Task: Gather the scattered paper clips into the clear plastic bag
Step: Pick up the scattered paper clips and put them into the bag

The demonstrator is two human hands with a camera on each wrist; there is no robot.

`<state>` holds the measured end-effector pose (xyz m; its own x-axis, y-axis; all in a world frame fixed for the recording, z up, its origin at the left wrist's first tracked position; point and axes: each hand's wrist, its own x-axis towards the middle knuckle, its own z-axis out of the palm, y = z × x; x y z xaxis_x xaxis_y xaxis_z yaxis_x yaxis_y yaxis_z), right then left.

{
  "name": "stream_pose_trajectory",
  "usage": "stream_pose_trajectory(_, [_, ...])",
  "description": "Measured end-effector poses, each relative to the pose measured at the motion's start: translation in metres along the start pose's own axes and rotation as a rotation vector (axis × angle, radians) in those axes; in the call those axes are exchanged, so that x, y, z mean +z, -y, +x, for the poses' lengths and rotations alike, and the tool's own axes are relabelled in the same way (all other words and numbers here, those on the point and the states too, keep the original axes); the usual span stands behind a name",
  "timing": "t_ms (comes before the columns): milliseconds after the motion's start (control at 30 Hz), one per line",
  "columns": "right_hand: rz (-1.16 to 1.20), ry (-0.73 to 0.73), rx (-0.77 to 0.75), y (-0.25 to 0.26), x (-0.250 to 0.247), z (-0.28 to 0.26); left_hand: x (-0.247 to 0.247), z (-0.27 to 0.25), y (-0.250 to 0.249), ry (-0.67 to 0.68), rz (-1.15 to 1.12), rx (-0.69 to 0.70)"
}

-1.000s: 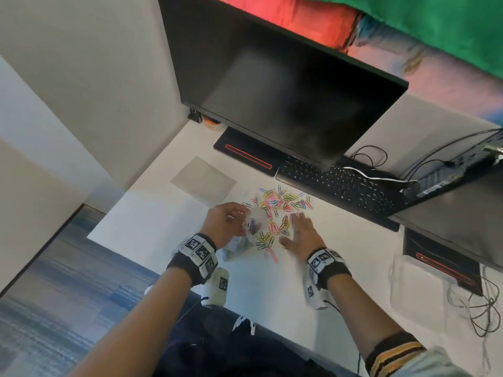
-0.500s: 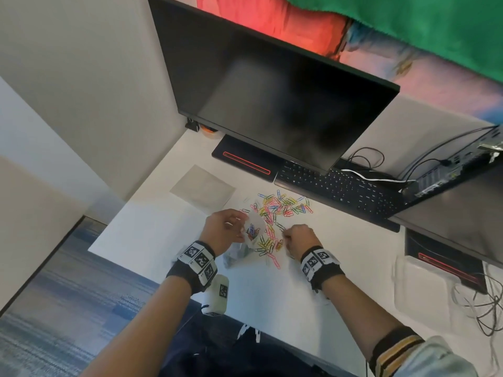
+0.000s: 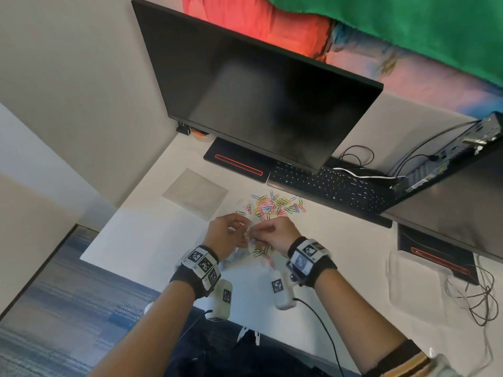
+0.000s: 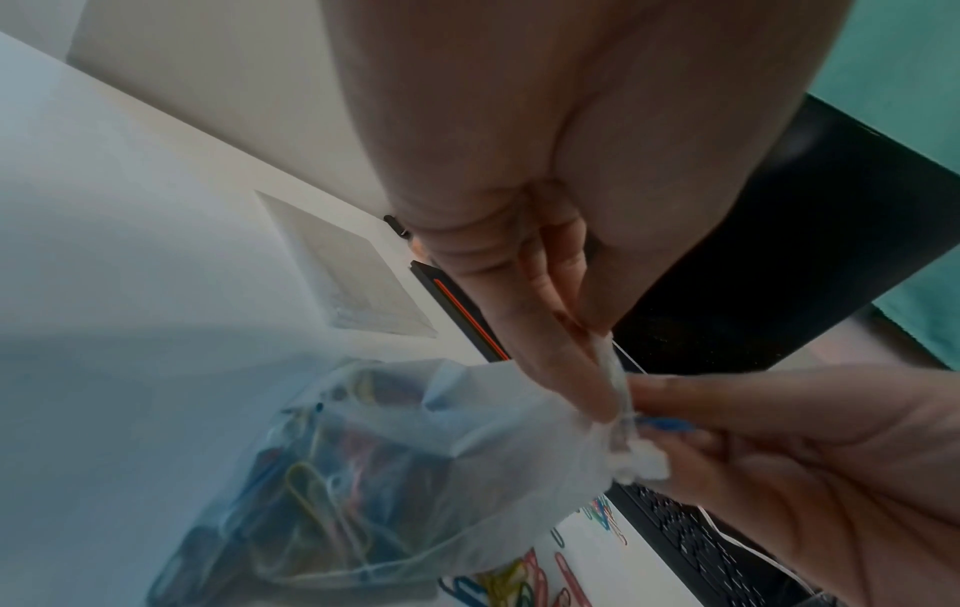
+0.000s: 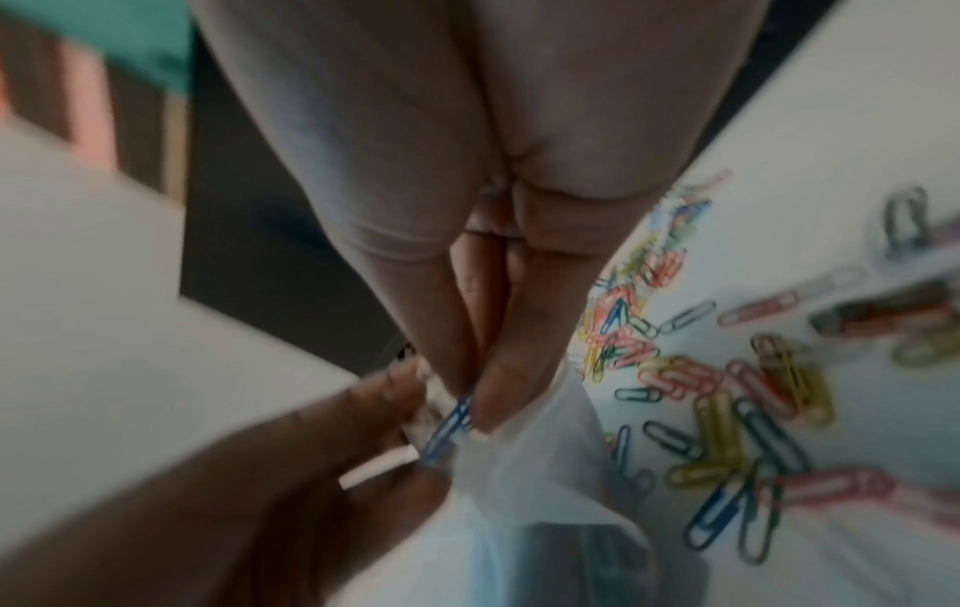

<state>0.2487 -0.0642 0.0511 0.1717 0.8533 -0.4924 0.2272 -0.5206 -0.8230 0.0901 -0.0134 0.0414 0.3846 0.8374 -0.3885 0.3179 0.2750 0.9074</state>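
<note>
I have both hands meeting at the mouth of the bag (image 4: pixel 415 443), just near of the heap of paper clips (image 3: pixel 275 205) on the white tabletop (image 3: pixel 152 235). My right hand (image 3: pixel 275 235) has its fingers (image 5: pixel 509 349) pressed together on a single blue clip (image 5: pixel 449 423), with its tip right at the bunched rim of the bag. My left hand (image 3: pixel 226 235) pinches that rim between thumb and fingers (image 4: pixel 550 361), holding the plastic up so the opening faces the clip. Compared with a second ago, my right hand has left the pile, where it lay spread flat, curled up half a second back, and now carries its pick to the left, to meet the bag; my left has lifted the bag slightly to receive it. I read this as one more clip about to go in. The bag already holds a tangle of coloured clips at its bottom, yet many remain loose: the main heap far of my hands, in front of the keyboard (image 3: pixel 334 189), and a few just near of my right hand. I judge the job well short of done, since one clip per trip is slow.
</note>
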Motion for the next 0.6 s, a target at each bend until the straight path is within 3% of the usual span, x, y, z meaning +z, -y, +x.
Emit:
stream_pose_trajectory(67, [-0.257,-0.174,-0.050,0.002,0.010,0.001,0.001,0.000,0.002,-0.007,-0.003,0.000])
stream_pose_trajectory(133, [-0.352,-0.229,-0.124,0.007,0.017,0.001,0.001,0.000,0.003,-0.008,-0.004,0.004])
stream_pose_trajectory(367, [-0.668,-0.029,-0.195,0.007,0.014,-0.001,0.001,-0.003,0.007,0.019,-0.006,0.016])
stream_pose_trajectory(500, [-0.507,-0.041,-0.313,0.011,-0.007,-0.016,-0.002,-0.006,0.008,-0.004,-0.057,-0.007])
stream_pose_trajectory(600, [-0.222,-0.193,-0.226,-0.006,-0.038,-0.024,-0.015,-0.007,0.012,-0.012,-0.044,0.002])
